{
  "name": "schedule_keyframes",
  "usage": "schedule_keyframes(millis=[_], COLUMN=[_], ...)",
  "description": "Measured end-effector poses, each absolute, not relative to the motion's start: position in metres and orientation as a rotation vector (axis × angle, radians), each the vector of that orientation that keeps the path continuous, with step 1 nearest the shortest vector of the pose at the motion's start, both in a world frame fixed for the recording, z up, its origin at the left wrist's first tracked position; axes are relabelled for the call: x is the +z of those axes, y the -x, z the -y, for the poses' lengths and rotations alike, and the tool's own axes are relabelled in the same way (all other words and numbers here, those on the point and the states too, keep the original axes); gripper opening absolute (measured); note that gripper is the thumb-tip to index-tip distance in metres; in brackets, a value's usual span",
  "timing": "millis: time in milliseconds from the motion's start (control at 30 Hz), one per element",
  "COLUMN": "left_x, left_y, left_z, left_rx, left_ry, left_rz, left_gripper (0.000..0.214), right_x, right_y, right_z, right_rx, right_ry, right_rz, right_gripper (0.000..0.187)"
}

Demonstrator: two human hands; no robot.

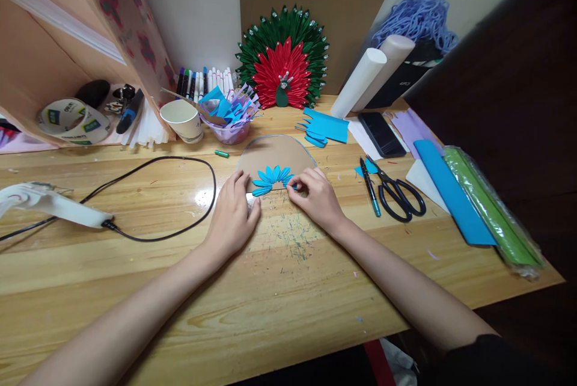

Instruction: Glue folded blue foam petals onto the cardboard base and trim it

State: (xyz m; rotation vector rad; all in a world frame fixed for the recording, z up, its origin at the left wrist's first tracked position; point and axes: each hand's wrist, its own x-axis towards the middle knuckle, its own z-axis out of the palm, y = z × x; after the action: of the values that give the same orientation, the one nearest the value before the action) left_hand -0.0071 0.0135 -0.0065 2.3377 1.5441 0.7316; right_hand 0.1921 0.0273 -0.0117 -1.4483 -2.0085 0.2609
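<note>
A half-round piece of brown cardboard (pixel 280 150) lies on the table with a fan of blue paper petals (pixel 272 175) along its near edge. My left hand (pixel 233 211) rests at the cardboard's left edge, fingers stretched out and thumb apart. At the right end of the fan, my right hand (pixel 312 192) pinches a blue petal (pixel 291 181) between thumb and forefinger; the fingers partly hide it. Behind the cardboard stands a peacock fan (pixel 283 64) with red and green petals.
A white glue gun (pixel 58 205) and its looped black cord (pixel 170 159) lie left. Black scissors (pixel 401 196), a pen (pixel 369 187), a phone (pixel 382 134) and blue paper (pixel 455 193) are right. A paper cup (pixel 182 121) and a bowl of paper scraps (pixel 228 132) stand behind.
</note>
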Motion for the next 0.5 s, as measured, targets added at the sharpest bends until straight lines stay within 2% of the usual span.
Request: schedule_keyframes(millis=[367,500], left_x=[-0.008,-0.008], left_y=[0.008,0.008], left_z=[-0.014,-0.015], left_rx=[0.764,0.777], left_ry=[-2.334,-2.334], left_rz=[-1.521,-1.516], left_gripper=[0.044,0.044], right_x=[0.004,0.006], right_y=[-0.212,-0.226], right_z=[-0.027,-0.028], right_rx=[0.349,0.443], right_ry=[1.402,1.318], right_rz=[1.879,2.052], right_gripper=[0.006,0.011])
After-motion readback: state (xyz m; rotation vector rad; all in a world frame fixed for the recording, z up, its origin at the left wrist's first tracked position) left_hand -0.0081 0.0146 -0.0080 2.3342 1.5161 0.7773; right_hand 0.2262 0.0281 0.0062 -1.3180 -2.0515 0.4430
